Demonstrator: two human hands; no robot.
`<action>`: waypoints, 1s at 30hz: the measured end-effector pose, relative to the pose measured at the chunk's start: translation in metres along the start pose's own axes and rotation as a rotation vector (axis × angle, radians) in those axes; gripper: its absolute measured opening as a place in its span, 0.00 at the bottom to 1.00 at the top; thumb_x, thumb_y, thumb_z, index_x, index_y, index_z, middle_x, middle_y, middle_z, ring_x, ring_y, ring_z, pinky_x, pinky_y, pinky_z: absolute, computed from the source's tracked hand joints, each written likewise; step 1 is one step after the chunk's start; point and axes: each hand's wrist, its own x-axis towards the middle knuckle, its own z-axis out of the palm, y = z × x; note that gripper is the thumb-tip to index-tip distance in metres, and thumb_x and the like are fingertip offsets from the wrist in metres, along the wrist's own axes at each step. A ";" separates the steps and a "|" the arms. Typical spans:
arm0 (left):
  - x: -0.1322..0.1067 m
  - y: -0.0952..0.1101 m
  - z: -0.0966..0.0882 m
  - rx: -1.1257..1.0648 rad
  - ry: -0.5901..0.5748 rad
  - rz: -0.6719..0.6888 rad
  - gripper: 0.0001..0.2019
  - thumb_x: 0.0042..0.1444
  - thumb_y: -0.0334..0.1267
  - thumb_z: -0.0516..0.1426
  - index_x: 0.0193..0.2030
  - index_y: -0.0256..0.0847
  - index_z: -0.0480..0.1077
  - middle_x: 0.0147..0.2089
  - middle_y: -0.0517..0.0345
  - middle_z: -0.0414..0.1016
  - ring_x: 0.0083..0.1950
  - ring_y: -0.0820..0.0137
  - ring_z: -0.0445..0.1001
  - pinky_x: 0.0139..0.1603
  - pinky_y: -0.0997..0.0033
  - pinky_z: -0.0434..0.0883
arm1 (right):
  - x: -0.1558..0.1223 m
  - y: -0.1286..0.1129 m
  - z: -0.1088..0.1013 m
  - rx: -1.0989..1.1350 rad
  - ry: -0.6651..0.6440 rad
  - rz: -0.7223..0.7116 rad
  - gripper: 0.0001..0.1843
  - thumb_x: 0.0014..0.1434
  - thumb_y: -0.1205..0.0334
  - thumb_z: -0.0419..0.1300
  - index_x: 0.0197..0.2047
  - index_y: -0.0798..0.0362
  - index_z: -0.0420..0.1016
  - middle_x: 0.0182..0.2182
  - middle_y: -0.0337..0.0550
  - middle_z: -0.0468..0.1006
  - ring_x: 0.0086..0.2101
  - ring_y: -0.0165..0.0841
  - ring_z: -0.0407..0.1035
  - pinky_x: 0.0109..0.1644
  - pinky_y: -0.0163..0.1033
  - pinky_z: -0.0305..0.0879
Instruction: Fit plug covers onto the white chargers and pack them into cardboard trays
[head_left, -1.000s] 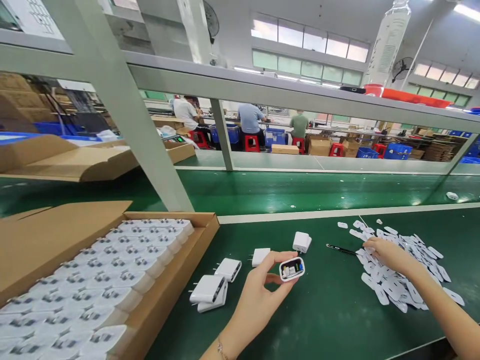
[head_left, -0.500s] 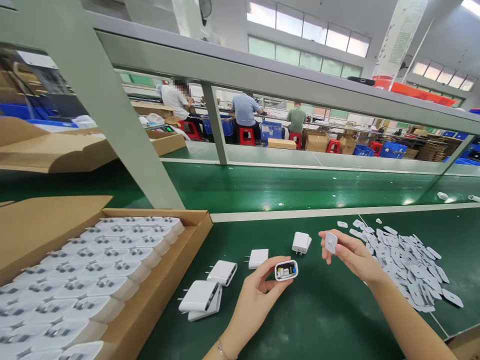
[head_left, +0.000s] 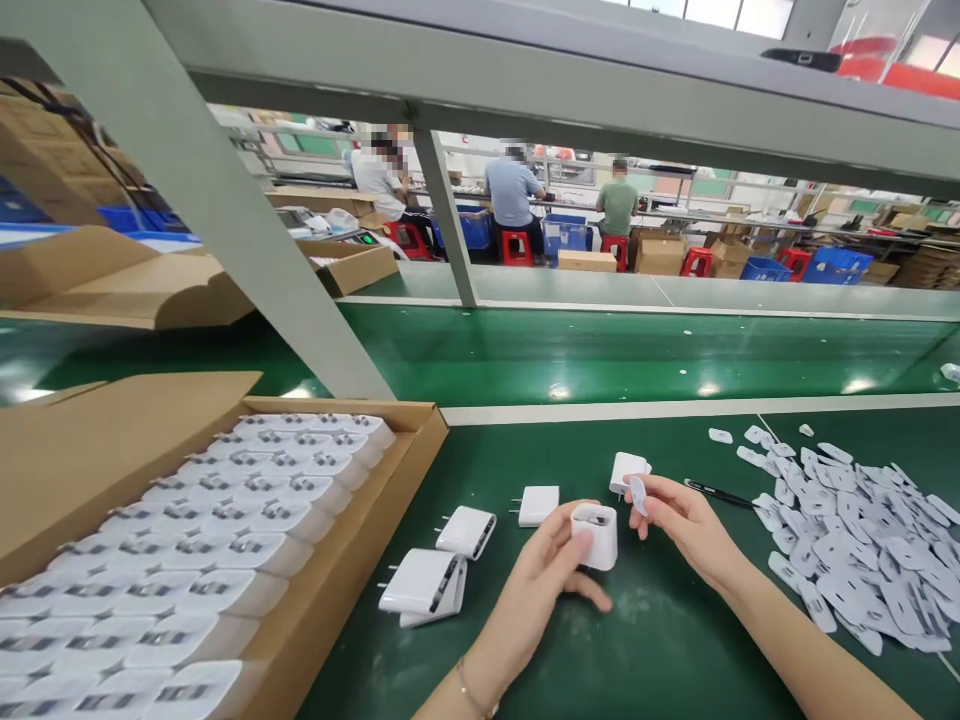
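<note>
My left hand point(head_left: 544, 585) holds a white charger body point(head_left: 596, 535) upright, its open port end up, just above the green bench. My right hand point(head_left: 686, 530) pinches a small white cover plate point(head_left: 638, 494) right beside the charger's top edge. Several more white chargers point(head_left: 466, 531) lie loose on the mat to the left of my hands, and another one point(head_left: 626, 468) stands just behind them. A heap of white cover plates point(head_left: 855, 530) spreads over the mat to the right.
A cardboard box point(head_left: 360, 580) packed with rows of white chargers fills the near left. A black pen point(head_left: 712, 492) lies between the hands and the plate heap. A slanted grey frame post point(head_left: 247, 250) rises behind the box. Other people sit at benches far behind.
My right hand left the plate heap with one cover plate and came to the charger. My left hand tipped the charger upright and lowered it toward the mat.
</note>
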 end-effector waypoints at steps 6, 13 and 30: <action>-0.001 -0.001 -0.007 -0.022 -0.165 -0.067 0.17 0.53 0.40 0.61 0.48 0.48 0.62 0.40 0.62 0.66 0.17 0.85 0.64 0.14 0.83 0.59 | -0.011 -0.008 0.009 -0.130 -0.051 -0.134 0.15 0.58 0.57 0.58 0.49 0.47 0.72 0.41 0.44 0.68 0.33 0.29 0.67 0.37 0.38 0.68; -0.005 0.003 0.004 0.339 -0.165 -0.006 0.11 0.51 0.35 0.61 0.42 0.41 0.70 0.48 0.54 0.68 0.46 0.65 0.71 0.47 0.67 0.71 | -0.023 -0.017 0.009 -0.504 -0.111 -0.345 0.17 0.62 0.65 0.52 0.54 0.44 0.68 0.44 0.45 0.67 0.45 0.34 0.65 0.47 0.41 0.67; -0.013 0.013 0.008 0.439 -0.099 0.061 0.15 0.58 0.38 0.51 0.50 0.45 0.71 0.52 0.56 0.73 0.56 0.58 0.67 0.58 0.63 0.63 | -0.028 -0.014 0.023 -0.787 -0.268 -0.451 0.19 0.62 0.66 0.50 0.56 0.45 0.64 0.46 0.48 0.66 0.39 0.33 0.65 0.42 0.42 0.69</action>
